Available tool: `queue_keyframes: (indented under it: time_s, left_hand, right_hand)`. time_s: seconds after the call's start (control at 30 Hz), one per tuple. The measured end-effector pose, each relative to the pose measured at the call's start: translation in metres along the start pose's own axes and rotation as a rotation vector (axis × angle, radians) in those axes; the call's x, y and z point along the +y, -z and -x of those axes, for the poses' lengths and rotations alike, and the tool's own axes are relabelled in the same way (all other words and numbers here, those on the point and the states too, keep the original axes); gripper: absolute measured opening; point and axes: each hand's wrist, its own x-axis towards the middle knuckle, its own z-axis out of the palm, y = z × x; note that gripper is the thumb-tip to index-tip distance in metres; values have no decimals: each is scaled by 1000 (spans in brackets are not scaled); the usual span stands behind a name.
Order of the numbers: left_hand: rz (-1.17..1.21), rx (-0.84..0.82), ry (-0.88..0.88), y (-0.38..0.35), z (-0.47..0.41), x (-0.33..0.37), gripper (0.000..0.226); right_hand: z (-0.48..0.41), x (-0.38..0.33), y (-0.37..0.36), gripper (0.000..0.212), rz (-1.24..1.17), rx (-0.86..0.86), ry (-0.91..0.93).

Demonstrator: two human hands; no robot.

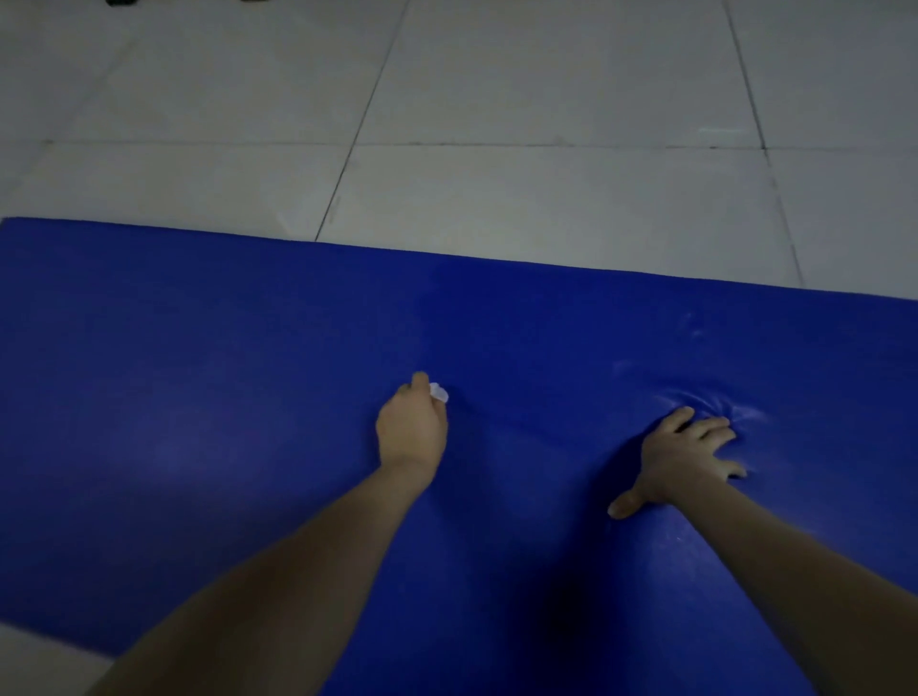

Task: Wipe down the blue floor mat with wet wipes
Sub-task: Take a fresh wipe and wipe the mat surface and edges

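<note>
The blue floor mat (pixel 208 377) spreads across the lower two thirds of the view, its far edge running from mid left to the right. My left hand (pixel 412 427) lies near the mat's middle, fingers curled round a small white wet wipe (pixel 439 392) that peeks out at the fingertips and touches the mat. My right hand (pixel 685 457) presses flat on the mat to the right, fingers spread, and the mat dents and wrinkles around the fingertips.
Pale grey floor tiles (pixel 521 189) with dark grout lines lie beyond the mat's far edge. A strip of light floor (pixel 44 660) shows at the bottom left corner. Dark objects (pixel 119 2) sit at the top left edge.
</note>
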Motion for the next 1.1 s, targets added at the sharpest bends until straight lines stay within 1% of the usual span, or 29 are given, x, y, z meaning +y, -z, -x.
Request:
queue_keyframes:
  time_s: [0.13, 0.23, 0.3, 0.37, 0.4, 0.47, 0.5, 0.53, 0.6, 0.73, 0.77, 0.83, 0.9, 0.97, 1.07, 1.1]
  left_hand:
    - [34, -93, -85, -25, 40, 58, 27]
    - [95, -187, -177, -43, 81, 108, 17]
    - [116, -294, -265, -51, 101, 133, 7]
    - [52, -345, -369, -54, 107, 143, 10]
    - [-10, -323, -434, -54, 105, 141, 13]
    - [-119, -250, -534, -51, 97, 126, 16]
    - [-143, -204, -537, -48, 91, 115, 18]
    - [-155, -154, -530, -47, 84, 101, 20]
    - [-151, -68, -473, -42, 67, 66, 24]
    - [-244, 23, -242, -13, 34, -10, 23]
    - [-233, 40, -178, -3, 29, -25, 25]
    - [-195, 32, -60, 6, 24, -42, 30]
    - [-74, -3, 57, 8, 22, -40, 31]
    - [111, -48, 170, 11, 26, -25, 31]
    - [346, -149, 220, 16, 40, 9, 35]
    - [376, -186, 214, 16, 44, 21, 36]
  right_hand:
    - [2, -1, 0, 179, 9, 9, -1]
    - [-2, -1, -4, 175, 3, 8, -8]
    - [-7, -1, -8, 160, -23, 33, -23]
    - [-10, -1, -11, 140, -51, 66, -20]
    - [-11, -1, -11, 139, -50, 68, -17]
    - [-7, 1, -10, 158, -20, 42, -17]
    - [-5, 2, -9, 167, -6, 30, -12]
    - [-3, 3, -9, 174, 0, 23, -2]
    - [-1, 4, -7, 179, -2, 29, 18]
    - [0, 6, -6, 179, 0, 42, 27]
    - [-1, 7, -7, 179, -4, 48, 34]
    - [0, 10, -9, 179, -17, 76, 58]
    - [3, 17, -14, 175, -24, 114, 96]
    - [13, 28, -24, 163, -29, 165, 150]
    - [31, 46, -41, 127, -141, 302, 200]
    - [33, 50, -44, 115, -203, 299, 194]
